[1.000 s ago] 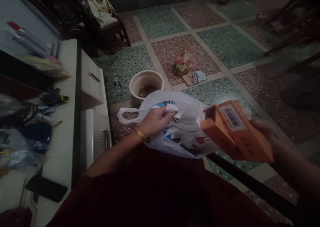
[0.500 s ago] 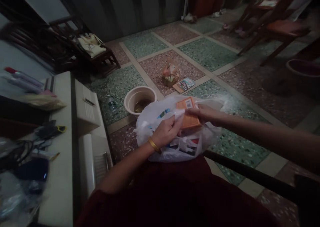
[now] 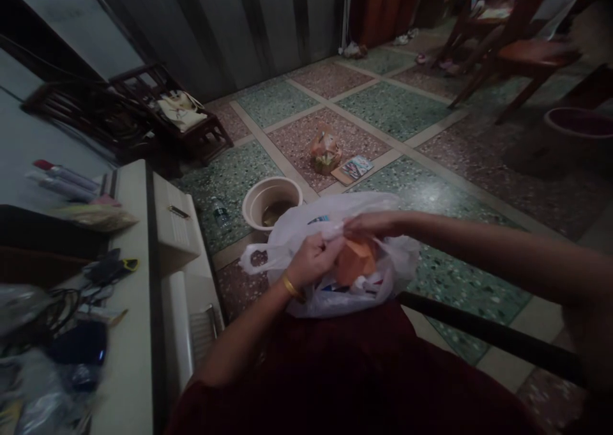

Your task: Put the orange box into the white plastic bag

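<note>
A white plastic bag [image 3: 397, 262] sits at my lap, its mouth spread and one handle loop hanging out to the left. Inside it lies an orange box [image 3: 357, 262], with blue, white and red packaging partly showing around it. My left hand [image 3: 311, 256], a gold bangle at its wrist, is closed in a pinch on white plastic at the bag's middle. My right hand [image 3: 371, 224] reaches in from the right, its fingers closed on the same white plastic just above the orange box. Its fingertips are blurred and partly hidden.
A cream bucket [image 3: 249, 205] with murky contents stands on the tiled floor beyond the bag, beside a plastic bottle [image 3: 220, 213]. Farther off are an orange-tinted bag [image 3: 325, 151] and a flat booklet [image 3: 353, 168]. A cluttered cabinet [image 3: 129, 307] stands left; chairs [image 3: 539, 58] at right.
The right hand has let go of the orange box and moved left to the white plastic by the left hand. The box now lies lower in the bag. The view has shifted slightly.
</note>
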A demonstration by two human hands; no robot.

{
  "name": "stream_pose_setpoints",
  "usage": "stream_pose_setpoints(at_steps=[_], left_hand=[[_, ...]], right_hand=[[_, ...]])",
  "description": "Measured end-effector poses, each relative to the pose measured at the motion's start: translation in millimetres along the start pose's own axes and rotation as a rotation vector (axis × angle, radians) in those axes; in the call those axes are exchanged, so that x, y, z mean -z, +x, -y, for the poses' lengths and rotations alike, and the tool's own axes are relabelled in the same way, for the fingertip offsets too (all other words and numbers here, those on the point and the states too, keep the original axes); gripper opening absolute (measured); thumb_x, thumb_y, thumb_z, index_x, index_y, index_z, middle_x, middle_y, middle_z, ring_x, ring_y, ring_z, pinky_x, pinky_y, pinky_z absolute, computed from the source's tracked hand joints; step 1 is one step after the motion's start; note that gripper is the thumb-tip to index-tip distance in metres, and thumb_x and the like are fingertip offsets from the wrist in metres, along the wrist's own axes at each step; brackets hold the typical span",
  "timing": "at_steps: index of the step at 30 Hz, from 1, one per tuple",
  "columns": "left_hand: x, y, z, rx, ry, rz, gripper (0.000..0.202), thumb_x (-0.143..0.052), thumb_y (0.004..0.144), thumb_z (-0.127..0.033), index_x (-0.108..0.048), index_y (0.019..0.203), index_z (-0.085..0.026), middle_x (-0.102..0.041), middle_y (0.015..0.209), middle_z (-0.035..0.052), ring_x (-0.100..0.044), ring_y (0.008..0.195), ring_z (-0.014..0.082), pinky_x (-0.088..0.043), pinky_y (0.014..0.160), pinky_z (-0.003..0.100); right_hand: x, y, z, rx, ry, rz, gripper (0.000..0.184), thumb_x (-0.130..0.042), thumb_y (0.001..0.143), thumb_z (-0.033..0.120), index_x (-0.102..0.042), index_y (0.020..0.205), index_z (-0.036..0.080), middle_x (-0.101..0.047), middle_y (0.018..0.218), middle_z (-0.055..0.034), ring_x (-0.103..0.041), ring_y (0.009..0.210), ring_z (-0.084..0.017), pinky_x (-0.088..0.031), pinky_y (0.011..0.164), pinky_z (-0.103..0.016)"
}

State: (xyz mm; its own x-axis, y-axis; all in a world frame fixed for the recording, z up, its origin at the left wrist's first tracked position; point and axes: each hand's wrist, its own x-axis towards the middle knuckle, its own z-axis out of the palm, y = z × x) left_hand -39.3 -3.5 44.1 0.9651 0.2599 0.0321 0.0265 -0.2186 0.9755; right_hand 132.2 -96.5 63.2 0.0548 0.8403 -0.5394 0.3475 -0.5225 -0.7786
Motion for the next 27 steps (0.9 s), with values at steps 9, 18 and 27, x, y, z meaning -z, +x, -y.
stream_pose_setpoints(at_steps=[9,18,27], left_hand=[[40.1,-5,4,0.441,-0.803,-0.332,0.038,-0.066,0.073,-0.032,-0.055,0.106,-0.017,-0.053,0.067,-0.0061,-0.036,0.041,0.0018,-0.026,0.040,0.015],[-9.3,7,-23,0.558,-0.944,-0.338,0.021,-0.049,0.089,-0.021,-0.055,0.109,-0.020,-0.064,0.101,0.0030,-0.064,0.089,0.0104,-0.051,0.081,0.023],[26.9,-1,-22,0.375,-0.299,-0.151,0.041,-0.066,0.076,-0.042,-0.067,0.104,-0.012,-0.069,0.100,0.0088,-0.048,0.050,0.0043,-0.038,0.048,0.018]], right_hand=[[8,-46,-19,-0.099,0.780,-0.331,0.047,-0.071,0.063,0.019,-0.051,0.106,0.014,-0.053,0.073,-0.0007,-0.049,0.060,-0.009,-0.044,0.056,-0.020],[-18,-56,-18,0.017,0.607,-0.306,0.052,-0.076,0.058,0.034,-0.062,0.103,0.012,-0.063,0.091,-0.0046,-0.059,0.084,-0.015,-0.046,0.078,-0.025],[4,-60,-28,0.146,0.825,-0.333,0.048,-0.075,0.057,0.027,-0.060,0.100,0.014,-0.062,0.110,-0.0072,-0.058,0.102,-0.018,-0.047,0.083,-0.026]])
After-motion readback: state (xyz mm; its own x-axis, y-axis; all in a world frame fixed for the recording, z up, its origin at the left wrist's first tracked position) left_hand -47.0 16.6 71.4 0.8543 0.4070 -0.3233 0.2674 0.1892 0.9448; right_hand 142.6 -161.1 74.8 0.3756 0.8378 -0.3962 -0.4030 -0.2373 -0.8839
